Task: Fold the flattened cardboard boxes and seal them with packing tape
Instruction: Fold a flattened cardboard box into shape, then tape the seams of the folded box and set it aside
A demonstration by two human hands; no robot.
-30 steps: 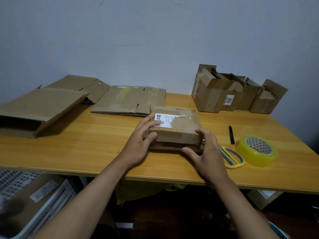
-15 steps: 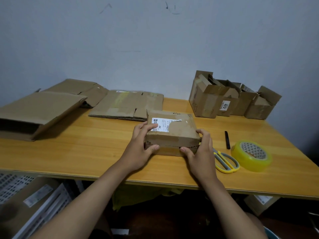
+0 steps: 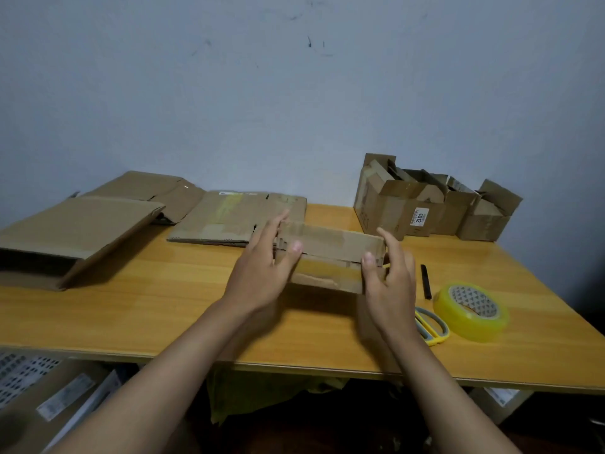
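A small brown cardboard box point(image 3: 330, 257) is lifted off the wooden table point(image 3: 147, 299) and tipped so its flap side faces me. My left hand point(image 3: 262, 273) holds its left end, thumb on the front and fingers behind. My right hand point(image 3: 389, 283) holds the right end the same way. A roll of yellowish packing tape point(image 3: 471, 311) lies flat at the right. Yellow-handled scissors point(image 3: 430, 327) lie beside it, partly hidden by my right wrist. Flattened boxes point(image 3: 235, 217) lie at the back left.
A large half-opened carton point(image 3: 72, 237) lies at the far left. Several assembled boxes with open flaps point(image 3: 425, 208) stand against the wall at the back right. A black marker point(image 3: 425, 281) lies near the tape. Crates and cardboard sit under the table at the lower left.
The small box lay flat on the table with its label up; both hands have lifted it and tipped it toward me, so the label is out of sight.
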